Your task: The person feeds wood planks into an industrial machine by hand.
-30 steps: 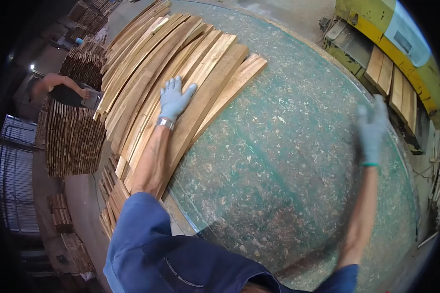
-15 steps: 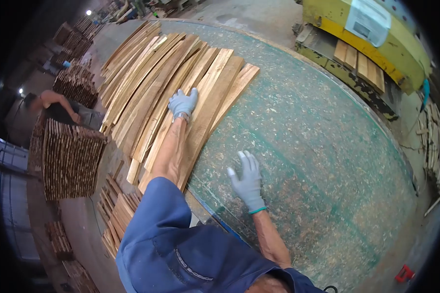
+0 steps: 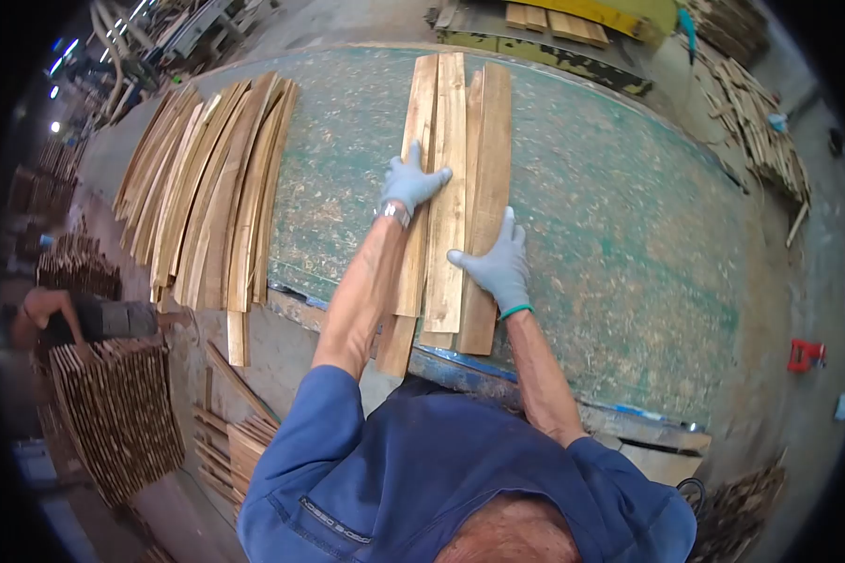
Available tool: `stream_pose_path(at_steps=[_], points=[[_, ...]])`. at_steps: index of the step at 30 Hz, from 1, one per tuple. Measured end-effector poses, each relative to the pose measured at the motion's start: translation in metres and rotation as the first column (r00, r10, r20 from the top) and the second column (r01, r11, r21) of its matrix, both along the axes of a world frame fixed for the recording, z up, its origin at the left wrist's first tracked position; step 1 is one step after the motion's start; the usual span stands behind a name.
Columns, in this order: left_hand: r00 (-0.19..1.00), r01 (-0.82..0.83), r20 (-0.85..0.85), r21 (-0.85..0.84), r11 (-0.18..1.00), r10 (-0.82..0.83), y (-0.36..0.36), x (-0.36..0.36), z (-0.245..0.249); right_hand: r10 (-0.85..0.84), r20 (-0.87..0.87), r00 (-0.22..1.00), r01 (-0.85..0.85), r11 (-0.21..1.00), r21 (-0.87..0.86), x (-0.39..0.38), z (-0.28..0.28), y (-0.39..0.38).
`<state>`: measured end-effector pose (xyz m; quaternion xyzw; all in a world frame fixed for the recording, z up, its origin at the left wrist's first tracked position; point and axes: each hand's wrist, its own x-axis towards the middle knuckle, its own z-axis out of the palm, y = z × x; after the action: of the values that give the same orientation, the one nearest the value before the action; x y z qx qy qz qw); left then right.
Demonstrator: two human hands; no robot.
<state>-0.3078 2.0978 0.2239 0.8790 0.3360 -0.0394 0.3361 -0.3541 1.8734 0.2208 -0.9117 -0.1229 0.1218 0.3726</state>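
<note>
A small group of wooden boards (image 3: 449,197) lies lengthwise on the green worktable in front of me, with edges overlapping. My left hand (image 3: 413,183), in a grey glove, rests on the left boards with its fingers spread and the thumb pointing right. On the right edge of the group is my right hand (image 3: 498,267), also gloved; its thumb reaches over the wood and its index finger stretches forward. Both hands are open against the boards. The undersides of the boards are hidden. To the left, a larger spread of boards (image 3: 207,192) lies on the same table.
The scuffed green worktable (image 3: 629,253) extends to the right. Beyond it stands a yellow-green machine (image 3: 545,52) with boards in it. A person (image 3: 75,319) bends over stacked slats (image 3: 117,422) at left. A red tool (image 3: 806,356) is at far right.
A few boards have come away from the larger spread and now lie apart to its right. My left hand has moved with them, and my right hand has come onto their right edge.
</note>
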Motion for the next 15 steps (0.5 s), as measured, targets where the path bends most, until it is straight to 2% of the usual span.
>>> stream_pose_path(at_steps=[2, 3, 4, 5, 7, 8, 11, 15], points=[[0.995, -0.092, 0.043, 0.145, 0.985, 0.087, -0.023, -0.014, -0.009, -0.021, -0.061, 0.998, 0.011, 0.989, -0.149, -0.007, 0.022, -0.001], [0.989, -0.143, 0.075, 0.219, 0.965, 0.13, -0.032, -0.02, -0.007, -0.051, -0.055, 0.997, 0.048, 0.998, -0.048, -0.008, 0.014, -0.007], [0.992, -0.111, 0.093, 0.366, 0.924, 0.082, -0.04, -0.029, 0.0, -0.08, -0.048, 0.996, 0.082, 0.995, 0.053, -0.006, -0.006, -0.017], [0.999, -0.037, 0.011, 0.354, 0.935, 0.035, -0.051, -0.032, 0.012, -0.105, -0.044, 0.994, 0.11, 0.983, 0.147, -0.004, -0.022, -0.024], [0.986, 0.103, -0.158, 0.311, 0.945, -0.055, -0.077, -0.034, 0.033, -0.106, -0.009, 0.994, 0.106, 0.978, 0.181, 0.003, -0.038, -0.027], [0.984, 0.135, -0.155, 0.311, 0.941, -0.09, -0.081, -0.034, 0.019, -0.104, 0.003, 0.995, 0.102, 0.975, 0.195, 0.002, -0.046, -0.028], [0.995, 0.051, -0.1, 0.371, 0.927, -0.015, -0.082, -0.027, 0.009, -0.112, 0.096, 0.989, 0.122, 0.986, -0.112, -0.01, -0.022, -0.014], [0.991, -0.084, -0.07, 0.342, 0.936, 0.114, -0.083, -0.014, 0.034, -0.094, 0.267, 0.959, 0.136, 0.981, -0.141, -0.033, -0.023, -0.014]])
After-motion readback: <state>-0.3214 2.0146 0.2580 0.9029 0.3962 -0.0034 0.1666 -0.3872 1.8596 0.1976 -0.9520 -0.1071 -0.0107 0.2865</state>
